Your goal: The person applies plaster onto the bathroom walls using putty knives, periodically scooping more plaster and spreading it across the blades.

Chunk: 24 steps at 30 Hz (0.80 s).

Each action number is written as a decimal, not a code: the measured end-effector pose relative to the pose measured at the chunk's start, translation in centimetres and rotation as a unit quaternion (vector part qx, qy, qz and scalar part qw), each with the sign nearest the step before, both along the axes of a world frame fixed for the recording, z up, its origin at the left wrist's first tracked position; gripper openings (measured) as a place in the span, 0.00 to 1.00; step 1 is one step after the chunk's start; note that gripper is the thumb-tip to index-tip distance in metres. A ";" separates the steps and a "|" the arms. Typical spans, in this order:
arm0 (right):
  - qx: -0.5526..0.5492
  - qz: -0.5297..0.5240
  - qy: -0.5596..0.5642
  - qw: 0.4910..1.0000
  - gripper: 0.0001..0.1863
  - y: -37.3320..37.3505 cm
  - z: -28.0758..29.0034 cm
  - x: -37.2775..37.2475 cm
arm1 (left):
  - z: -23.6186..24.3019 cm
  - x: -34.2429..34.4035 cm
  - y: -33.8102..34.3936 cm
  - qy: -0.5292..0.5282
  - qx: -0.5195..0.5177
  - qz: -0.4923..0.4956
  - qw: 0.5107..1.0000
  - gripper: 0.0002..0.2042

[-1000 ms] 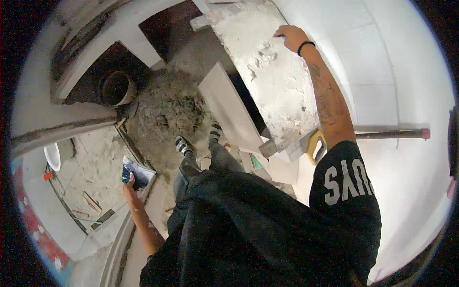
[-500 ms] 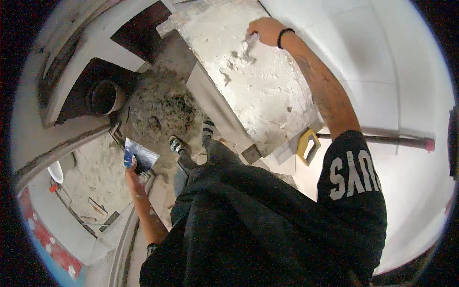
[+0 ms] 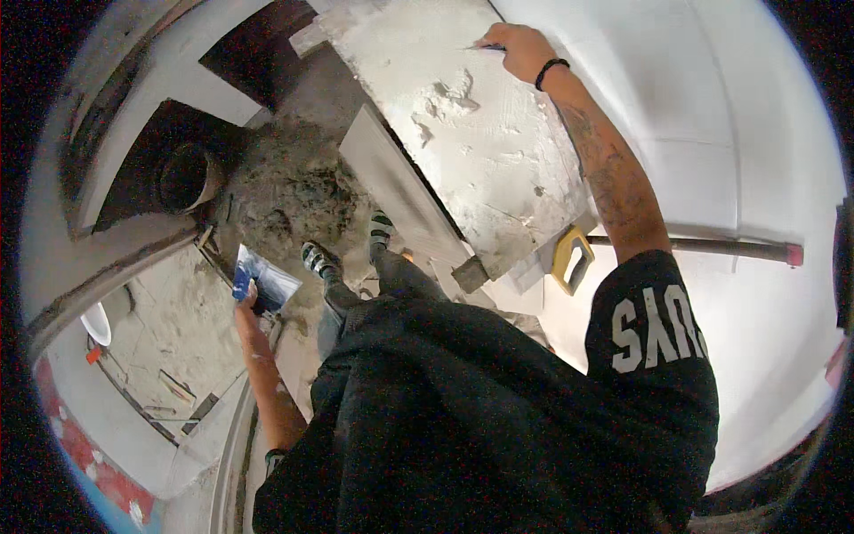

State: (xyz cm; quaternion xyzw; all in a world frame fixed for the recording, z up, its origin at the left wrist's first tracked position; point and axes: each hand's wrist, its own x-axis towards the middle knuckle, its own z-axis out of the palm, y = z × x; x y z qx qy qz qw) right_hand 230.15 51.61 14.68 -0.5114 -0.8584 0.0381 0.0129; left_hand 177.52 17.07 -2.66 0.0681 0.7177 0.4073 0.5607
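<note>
Judge the broad, silvery flat-bladed scraper with blue handle (image 3: 274, 278) light, stiff yet springy along its thin edge; best gripped by that handle. Find it at left, near the black-and-white striped shoes (image 3: 320, 260), clamped in the left hand (image 3: 247, 296). Over the pale, white-coated slab tabletop (image 3: 498, 191), note the right hand (image 3: 525, 53) curled closed, apparently on a thin blue-edged tool (image 3: 492, 46), beside soft-looking white paste lumps (image 3: 455, 93).
</note>
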 end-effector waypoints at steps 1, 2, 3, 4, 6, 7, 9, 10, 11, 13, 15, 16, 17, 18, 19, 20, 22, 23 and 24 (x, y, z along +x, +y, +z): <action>0.039 0.002 -0.007 0.999 0.21 -0.5 0.6 -0.2 | 0.1 -0.4 0.7 0.007 0.032 -0.021 0.999 0.13; 0.038 0.001 -0.007 0.999 0.21 -1.5 0.7 -0.6 | 0.4 -1.0 1.0 0.016 0.063 -0.042 0.997 0.12; 0.035 -0.035 -0.007 0.999 0.21 -2.6 0.6 -1.0 | 0.5 -1.5 1.3 0.017 0.021 -0.024 0.999 0.12; 0.032 -0.072 -0.007 0.997 0.21 -3.8 0.6 -1.4 | 0.7 -1.7 1.0 0.017 0.021 -0.024 0.999 0.12; 0.024 -0.076 0.008 0.997 0.19 -6.9 0.5 -1.7 | 2.7 -0.7 1.5 -0.026 0.046 0.000 0.999 0.12; 0.050 -0.060 -0.012 0.997 0.19 -8.5 0.2 -2.2 | 1.8 -1.4 1.3 -0.025 0.047 -0.003 0.999 0.12; 0.071 -0.035 -0.047 0.996 0.19 -10.6 -2.4 -3.1 | -0.9 -2.9 -0.3 -0.034 0.017 -0.023 0.999 0.12; 0.066 -0.030 -0.064 0.995 0.19 -11.7 -4.6 -3.3 | -1.5 -3.0 -0.3 -0.036 0.015 -0.030 0.999 0.12; 0.115 -0.020 -0.021 0.993 0.19 -12.8 -5.1 -4.1 | -1.3 -2.7 0.1 -0.039 0.016 -0.023 0.999 0.12; 0.054 -0.022 -0.082 0.995 0.18 -13.7 -4.8 -3.8 | -0.6 -2.3 0.3 -0.042 0.058 -0.027 0.997 0.12; -0.063 -0.026 -0.141 0.988 0.17 -12.6 -3.6 -3.3 | 0.3 -3.1 1.1 -0.040 0.029 -0.034 0.998 0.12; -0.106 -0.037 -0.108 0.988 0.16 -11.9 -2.8 -2.7 | 0.6 -3.6 1.1 -0.036 0.000 -0.036 0.999 0.13; -0.076 -0.049 -0.056 0.994 0.16 -10.4 -1.9 -1.9 | 0.7 -3.9 1.7 -0.037 0.004 -0.033 0.999 0.13; -0.050 -0.062 -0.005 0.997 0.15 -9.4 -1.2 -1.7 | 0.8 -4.4 1.7 -0.045 0.027 -0.026 0.998 0.13; -0.019 -0.084 -0.012 0.996 0.15 -8.1 -1.0 -1.9 | 0.9 -4.9 1.6 -0.053 0.050 -0.019 0.997 0.14; 0.012 -0.112 -0.021 0.993 0.14 -7.3 -1.0 -1.9 | 1.6 -4.5 2.0 -0.056 0.048 -0.022 0.997 0.14; -0.022 -0.093 -0.068 0.993 0.16 -8.4 -2.9 -3.2 | 3.8 -3.6 2.2 -0.062 0.063 -0.017 0.996 0.13; -0.004 -0.061 -0.093 0.994 0.17 -9.3 -4.0 -3.2 | 2.3 -5.5 0.7 -0.052 0.051 -0.024 0.997 0.13; 0.017 -0.033 -0.121 0.992 0.18 -10.0 -4.4 -2.8 | 2.6 -5.1 0.6 -0.052 0.053 -0.022 0.997 0.13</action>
